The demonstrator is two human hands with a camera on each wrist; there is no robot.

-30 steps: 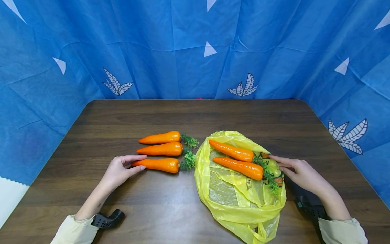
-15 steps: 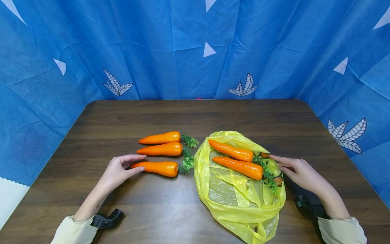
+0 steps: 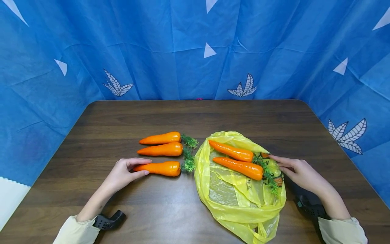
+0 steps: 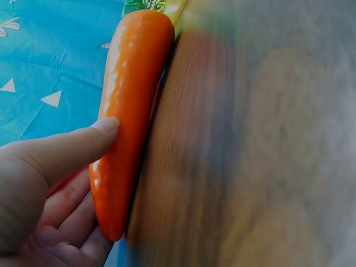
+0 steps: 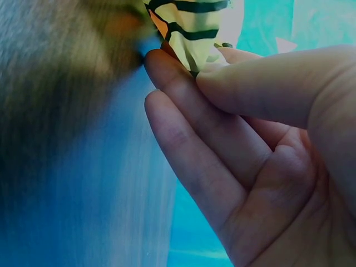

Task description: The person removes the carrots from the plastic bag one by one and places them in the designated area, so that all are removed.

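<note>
Grasping seems underway: the nearest carrot is pinched by the left hand, the yellow bag by the right hand; a bagward lift is probably called for.

Free tabletop nearside of the gripped carrot, 2 carrots blocking behind, yellow bag rightward

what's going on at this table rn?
A person is handling carrots and a plastic bag. The left hand holds the near carrot by its tapered end, while the right hand pinches the right edge of the yellow bag. Two other carrots lie side by side on the table, beyond the held one. Two more carrots lie in the open bag.
</note>
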